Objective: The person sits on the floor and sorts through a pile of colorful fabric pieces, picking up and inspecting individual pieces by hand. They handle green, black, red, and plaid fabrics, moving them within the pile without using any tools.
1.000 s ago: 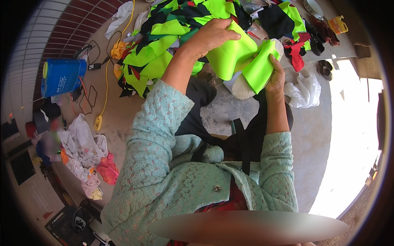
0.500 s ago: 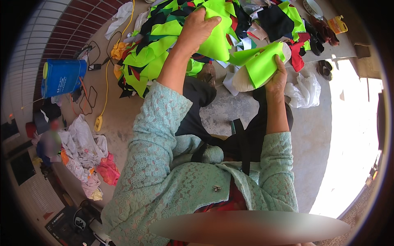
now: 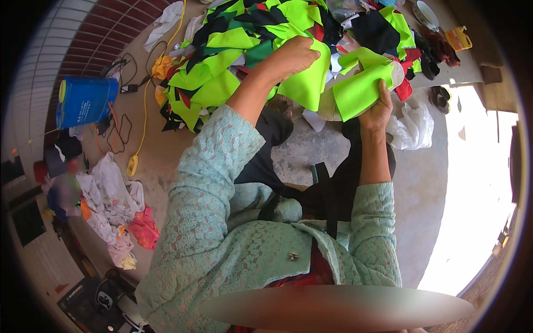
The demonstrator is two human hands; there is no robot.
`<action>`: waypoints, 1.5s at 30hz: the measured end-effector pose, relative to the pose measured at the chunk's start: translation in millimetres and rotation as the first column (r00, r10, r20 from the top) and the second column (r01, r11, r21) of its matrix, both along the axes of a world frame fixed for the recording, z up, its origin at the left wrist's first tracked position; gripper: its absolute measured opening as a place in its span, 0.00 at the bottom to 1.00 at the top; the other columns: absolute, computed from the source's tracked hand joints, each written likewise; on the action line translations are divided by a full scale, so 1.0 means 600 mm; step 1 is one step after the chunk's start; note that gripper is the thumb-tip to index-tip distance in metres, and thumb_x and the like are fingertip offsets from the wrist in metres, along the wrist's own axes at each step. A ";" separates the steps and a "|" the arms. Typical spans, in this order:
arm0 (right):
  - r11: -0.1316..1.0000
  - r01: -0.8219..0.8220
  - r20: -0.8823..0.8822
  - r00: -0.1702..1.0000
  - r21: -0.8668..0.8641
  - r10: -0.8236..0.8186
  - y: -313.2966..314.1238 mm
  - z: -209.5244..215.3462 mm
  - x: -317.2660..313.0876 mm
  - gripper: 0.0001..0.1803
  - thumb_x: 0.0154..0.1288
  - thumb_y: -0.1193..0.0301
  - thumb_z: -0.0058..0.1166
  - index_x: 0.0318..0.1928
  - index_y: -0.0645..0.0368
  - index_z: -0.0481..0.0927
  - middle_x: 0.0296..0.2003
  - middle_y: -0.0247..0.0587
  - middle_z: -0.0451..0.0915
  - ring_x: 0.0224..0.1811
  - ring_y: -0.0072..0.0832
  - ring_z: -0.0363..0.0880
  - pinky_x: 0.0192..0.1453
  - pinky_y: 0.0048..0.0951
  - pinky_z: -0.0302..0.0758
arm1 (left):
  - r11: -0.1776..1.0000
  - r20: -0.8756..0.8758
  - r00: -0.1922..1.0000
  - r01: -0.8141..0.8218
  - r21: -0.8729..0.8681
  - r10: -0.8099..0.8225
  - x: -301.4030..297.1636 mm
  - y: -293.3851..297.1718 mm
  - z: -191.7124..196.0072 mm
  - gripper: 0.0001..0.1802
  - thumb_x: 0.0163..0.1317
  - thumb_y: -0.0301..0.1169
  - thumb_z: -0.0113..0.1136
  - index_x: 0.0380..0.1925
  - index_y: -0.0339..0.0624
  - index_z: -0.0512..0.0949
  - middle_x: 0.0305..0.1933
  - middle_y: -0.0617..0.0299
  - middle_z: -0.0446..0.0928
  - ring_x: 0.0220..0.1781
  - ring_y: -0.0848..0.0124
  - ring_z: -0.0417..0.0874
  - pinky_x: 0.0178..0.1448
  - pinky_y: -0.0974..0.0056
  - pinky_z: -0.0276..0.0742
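Observation:
My left hand (image 3: 294, 59) is closed on a neon yellow-green fabric piece (image 3: 307, 84), which hangs below the fingers over the near edge of the pile. To its right my right hand (image 3: 378, 111) grips another neon fabric piece (image 3: 361, 94), with the thumb laid along its side. Behind that fabric a pale, flat piece with a rounded end (image 3: 397, 73) sticks out; its full shape is hidden. Beyond both hands spreads a heap of fabric scraps (image 3: 222, 75) in neon, black, dark green and red.
A white plastic bag (image 3: 413, 127) lies right of my right hand. Shoes (image 3: 440, 99), a yellow jug (image 3: 458, 39) and a white basin (image 3: 426, 15) stand at the far right. On the left are a blue container (image 3: 87, 102), a yellow cord (image 3: 145, 119) and crumpled clothes (image 3: 114, 188).
My left hand has come nearer and to the right with its neon fabric, closer to the right hand. My right hand has shifted slightly nearer, still gripping its fabric.

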State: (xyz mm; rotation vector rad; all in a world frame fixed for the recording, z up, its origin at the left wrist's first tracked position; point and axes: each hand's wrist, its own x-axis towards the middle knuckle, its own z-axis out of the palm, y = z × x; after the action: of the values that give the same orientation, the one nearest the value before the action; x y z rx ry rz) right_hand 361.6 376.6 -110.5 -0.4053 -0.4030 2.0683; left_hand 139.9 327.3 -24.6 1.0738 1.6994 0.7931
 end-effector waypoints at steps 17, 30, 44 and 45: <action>0.922 -0.366 0.255 0.910 0.124 0.327 -0.061 0.040 -0.031 0.34 0.51 0.63 0.58 0.57 0.64 0.62 0.47 0.52 0.74 0.48 0.48 0.75 0.52 0.47 0.73 | 0.946 0.676 0.691 -0.324 -0.028 0.257 0.024 0.011 0.022 0.27 0.59 0.30 0.56 0.56 0.29 0.60 0.50 0.46 0.71 0.46 0.63 0.77 0.48 0.60 0.76; 0.916 -0.376 0.218 0.914 0.137 0.342 -0.059 0.037 -0.038 0.33 0.53 0.65 0.57 0.58 0.62 0.62 0.50 0.53 0.71 0.54 0.51 0.71 0.55 0.52 0.70 | 0.906 0.510 0.860 -0.232 0.355 0.021 -0.015 0.027 -0.031 0.18 0.54 0.23 0.60 0.46 0.33 0.72 0.42 0.58 0.77 0.42 0.70 0.79 0.48 0.65 0.75; 0.991 0.042 -0.111 0.992 -0.123 -0.055 0.005 -0.003 0.001 0.20 0.62 0.67 0.49 0.53 0.61 0.68 0.46 0.46 0.74 0.50 0.43 0.72 0.60 0.46 0.65 | 0.884 0.436 0.886 -0.322 0.339 0.156 -0.020 0.015 -0.007 0.14 0.52 0.26 0.62 0.40 0.33 0.76 0.37 0.58 0.79 0.37 0.73 0.79 0.42 0.67 0.75; 0.996 0.004 -0.146 0.989 -0.091 -0.017 0.002 0.000 -0.002 0.20 0.62 0.67 0.50 0.53 0.61 0.68 0.46 0.45 0.74 0.49 0.41 0.72 0.60 0.46 0.66 | 0.899 0.345 0.927 -0.272 0.344 0.148 -0.021 0.018 -0.015 0.13 0.52 0.27 0.62 0.37 0.33 0.76 0.35 0.60 0.78 0.34 0.74 0.77 0.39 0.67 0.73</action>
State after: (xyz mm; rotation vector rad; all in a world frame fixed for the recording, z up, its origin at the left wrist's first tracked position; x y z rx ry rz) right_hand 360.3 377.9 -110.7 -0.3058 -0.2197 2.0952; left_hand 127.1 338.0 -33.6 0.9622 1.4339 1.4112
